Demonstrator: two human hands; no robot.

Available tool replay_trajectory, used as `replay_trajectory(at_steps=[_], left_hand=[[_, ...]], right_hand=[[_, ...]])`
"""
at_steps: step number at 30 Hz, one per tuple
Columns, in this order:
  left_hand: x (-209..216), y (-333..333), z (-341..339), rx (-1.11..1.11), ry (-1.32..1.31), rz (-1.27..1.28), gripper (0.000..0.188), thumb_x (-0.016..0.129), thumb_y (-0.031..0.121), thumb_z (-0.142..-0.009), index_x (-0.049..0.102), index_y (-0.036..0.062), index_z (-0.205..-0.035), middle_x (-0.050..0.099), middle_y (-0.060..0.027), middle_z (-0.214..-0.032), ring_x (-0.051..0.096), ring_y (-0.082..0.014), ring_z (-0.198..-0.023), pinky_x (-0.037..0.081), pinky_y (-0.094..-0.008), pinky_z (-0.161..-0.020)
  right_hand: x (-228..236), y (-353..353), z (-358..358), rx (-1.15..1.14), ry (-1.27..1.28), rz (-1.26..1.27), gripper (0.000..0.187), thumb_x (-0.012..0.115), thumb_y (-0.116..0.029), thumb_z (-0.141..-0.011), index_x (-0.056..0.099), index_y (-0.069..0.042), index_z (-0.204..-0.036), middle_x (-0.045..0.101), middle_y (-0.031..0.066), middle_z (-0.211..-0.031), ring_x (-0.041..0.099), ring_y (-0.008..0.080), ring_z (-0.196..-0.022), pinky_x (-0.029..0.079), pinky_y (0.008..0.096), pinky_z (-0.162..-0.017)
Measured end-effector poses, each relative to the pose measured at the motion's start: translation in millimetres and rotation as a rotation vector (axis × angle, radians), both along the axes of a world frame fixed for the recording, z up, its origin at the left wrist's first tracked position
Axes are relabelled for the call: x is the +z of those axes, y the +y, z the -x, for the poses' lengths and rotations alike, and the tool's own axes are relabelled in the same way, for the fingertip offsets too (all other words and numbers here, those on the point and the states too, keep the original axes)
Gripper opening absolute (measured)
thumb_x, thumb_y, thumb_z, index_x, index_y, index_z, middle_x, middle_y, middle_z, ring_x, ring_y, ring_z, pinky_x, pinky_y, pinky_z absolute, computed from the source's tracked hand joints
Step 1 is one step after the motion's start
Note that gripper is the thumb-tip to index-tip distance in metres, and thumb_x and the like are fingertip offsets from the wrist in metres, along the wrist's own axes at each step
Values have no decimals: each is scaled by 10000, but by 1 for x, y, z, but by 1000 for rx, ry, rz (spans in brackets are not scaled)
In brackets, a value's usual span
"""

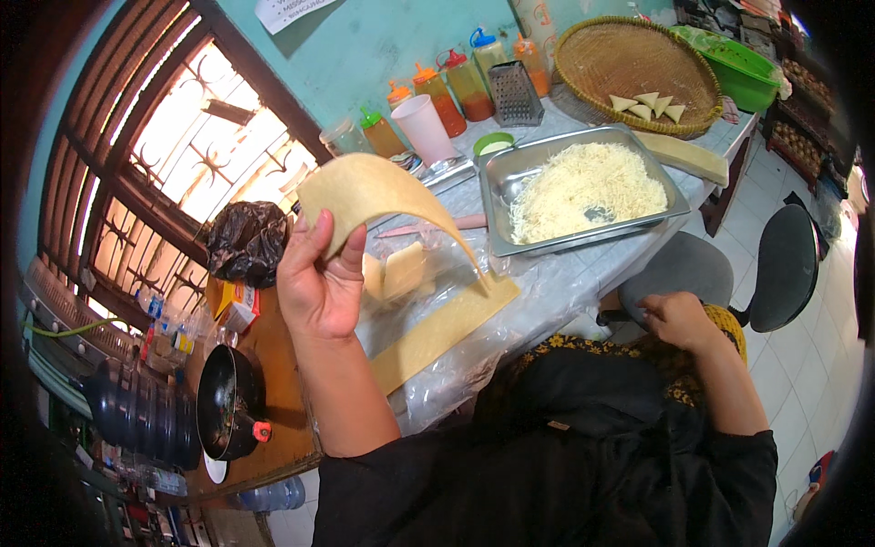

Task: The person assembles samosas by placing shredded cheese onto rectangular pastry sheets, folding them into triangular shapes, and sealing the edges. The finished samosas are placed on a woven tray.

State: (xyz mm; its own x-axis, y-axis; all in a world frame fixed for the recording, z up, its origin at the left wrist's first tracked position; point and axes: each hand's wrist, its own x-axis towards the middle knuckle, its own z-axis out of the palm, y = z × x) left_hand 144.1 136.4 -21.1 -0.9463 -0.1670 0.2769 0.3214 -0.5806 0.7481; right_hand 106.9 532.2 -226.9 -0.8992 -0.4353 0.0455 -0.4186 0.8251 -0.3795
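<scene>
My left hand (319, 273) is raised over the table, thumb and fingers closed on a long, pale yellow strip of dough (374, 187). The strip arches to the right, and its far end hangs down to another flat dough strip (447, 324) lying on clear plastic (529, 319). Beside my left wrist, paler folded dough pieces (401, 273) rest on the plastic. A steel tray (497, 205) of shredded white filling (592, 187) stands further right. My right hand (674, 319) is off the table near my lap, fingers curled, with nothing visible in it.
Sauce bottles (437, 100), a pink cup (426, 128) and a box grater (516, 94) line the wall. A pink-handled knife (437, 225) lies behind the dough. A woven tray (629, 55) holds several folded triangles (647, 105). Left are a black bag (248, 242) and frying pan (223, 401).
</scene>
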Motion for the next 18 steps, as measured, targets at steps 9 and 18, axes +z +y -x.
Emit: replay_trajectory(at_steps=[9,18], left_hand=[[-64,133,-30,-333,-53,286,397,552,75,-891,428,-49,-1247,583,-176,-1129,627,-254,-981,552,-357,-809],[-135,185,-21,-528,-414,138,321,461,174,-939,430,-42,-1173,537,-167,-1153,586,-227,-1021,512,-349,-880]], right_hand=[[83,-24,-65,136,-46,1290,194,543,-50,-857,634,25,-1011,651,108,-921,610,185,-804,488,278,-682],[55,-43,-67,5,458,786,200,646,-51,-766,627,-31,-964,574,127,-906,602,241,-762,490,307,-645]])
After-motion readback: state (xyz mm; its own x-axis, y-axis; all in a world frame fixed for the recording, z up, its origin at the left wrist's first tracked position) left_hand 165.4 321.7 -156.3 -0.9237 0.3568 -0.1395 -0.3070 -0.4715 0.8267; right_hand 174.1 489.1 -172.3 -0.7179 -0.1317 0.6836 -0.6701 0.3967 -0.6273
